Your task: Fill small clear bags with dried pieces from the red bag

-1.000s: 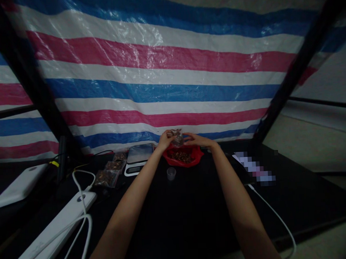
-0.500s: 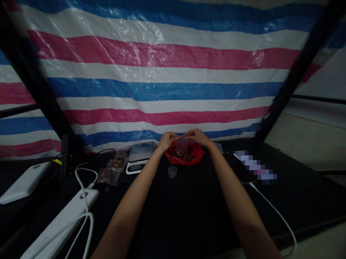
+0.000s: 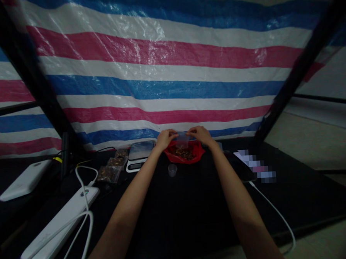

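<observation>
My left hand (image 3: 165, 138) and my right hand (image 3: 200, 135) both pinch the top edge of a small clear plastic bag (image 3: 182, 140), one at each side. The bag hangs just above a red bowl (image 3: 197, 152) that holds brown pieces. What is inside the bag is too dim to tell. A small clear cup (image 3: 172, 170) stands on the black table (image 3: 180, 218) in front of the bowl.
A digital scale (image 3: 139, 154) sits left of the bowl, with several filled small bags (image 3: 112, 168) beside it. White power strips (image 3: 62, 224) and cables lie at the left. A white cable (image 3: 277, 213) runs at the right. A striped tarp (image 3: 164, 68) hangs behind.
The bag was held higher and bunched between my hands a second ago. Now it is lower, spread between both hands over the bowl. The view has shifted slightly.
</observation>
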A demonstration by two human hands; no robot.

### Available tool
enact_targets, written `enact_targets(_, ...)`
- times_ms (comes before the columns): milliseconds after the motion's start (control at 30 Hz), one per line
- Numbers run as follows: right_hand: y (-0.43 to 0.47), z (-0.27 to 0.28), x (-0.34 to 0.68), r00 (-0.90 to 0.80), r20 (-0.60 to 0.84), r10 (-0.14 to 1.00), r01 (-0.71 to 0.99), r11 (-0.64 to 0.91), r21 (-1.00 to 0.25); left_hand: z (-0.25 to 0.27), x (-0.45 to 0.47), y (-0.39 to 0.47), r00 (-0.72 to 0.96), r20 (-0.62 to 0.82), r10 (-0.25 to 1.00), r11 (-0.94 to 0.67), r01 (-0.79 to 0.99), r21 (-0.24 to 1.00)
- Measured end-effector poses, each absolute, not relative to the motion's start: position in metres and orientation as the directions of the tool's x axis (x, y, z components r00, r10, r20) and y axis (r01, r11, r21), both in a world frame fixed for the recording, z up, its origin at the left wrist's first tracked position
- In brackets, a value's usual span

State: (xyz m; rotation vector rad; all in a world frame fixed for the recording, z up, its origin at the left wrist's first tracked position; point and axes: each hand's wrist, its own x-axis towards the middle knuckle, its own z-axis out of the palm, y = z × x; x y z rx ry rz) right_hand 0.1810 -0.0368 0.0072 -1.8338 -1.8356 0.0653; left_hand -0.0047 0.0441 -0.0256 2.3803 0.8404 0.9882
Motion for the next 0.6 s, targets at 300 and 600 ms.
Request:
enact_targets(300,-0.032,0.001,0.183,0.066,0.381,0.922,0.807,0.175,-0.563,-0.032,-0.003,0.047,0.609,0.390,0.691,-0.708,0.460,0.536)
enact_targets(600,-0.026,-0.018,0.188,0.022,0.246,0.969,0.796,0.132,-0.591,-0.036,-0.004,0.043,0.579,0.322,0.749,-0.553,0.280,0.785)
